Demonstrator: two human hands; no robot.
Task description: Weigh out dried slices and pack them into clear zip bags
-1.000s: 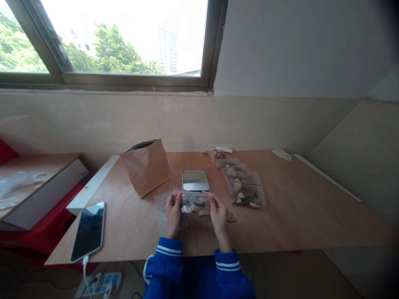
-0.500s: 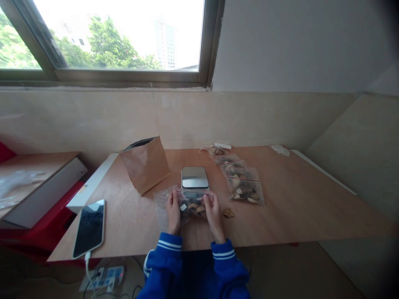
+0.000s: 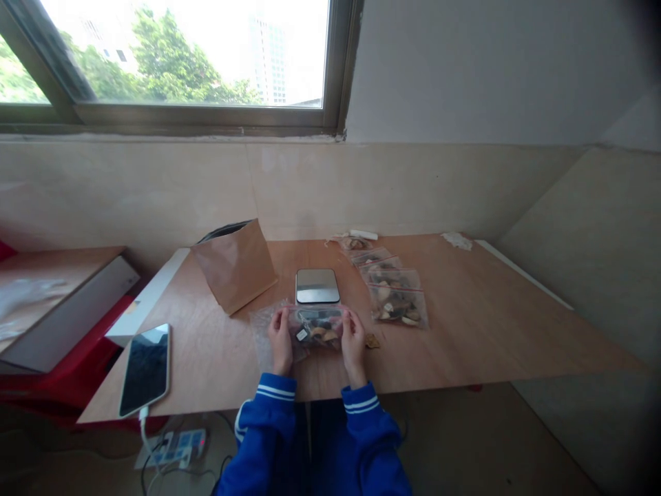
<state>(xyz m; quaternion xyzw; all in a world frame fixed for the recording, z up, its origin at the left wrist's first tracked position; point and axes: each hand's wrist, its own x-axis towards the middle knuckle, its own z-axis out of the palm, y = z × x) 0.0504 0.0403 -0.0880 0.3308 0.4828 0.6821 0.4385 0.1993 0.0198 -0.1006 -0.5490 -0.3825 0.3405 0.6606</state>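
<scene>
A clear zip bag [image 3: 319, 334] with dried brown slices and a small white packet inside is stretched between my two hands, low over the table's front part. My left hand [image 3: 280, 342] pinches its upper left corner, and my right hand [image 3: 354, 344] pinches the upper right corner. Just beyond the bag lies a flat scale [image 3: 317, 286] with a shiny top. Other clear plastic bags [image 3: 261, 342] lie under and beside my left hand. A loose dried slice [image 3: 372, 341] rests on the table, right of my right hand.
Several filled zip bags [image 3: 397, 306] overlap in a row at the right. An open brown paper bag [image 3: 237, 269] stands at the back left. A phone [image 3: 146, 370] with a charging cable lies at the table's left edge. A white tube-like item [image 3: 363, 235] is near the wall.
My hands have spread slightly apart, pulling the bag's top edge straighter between them. The whole view has shifted a little.
</scene>
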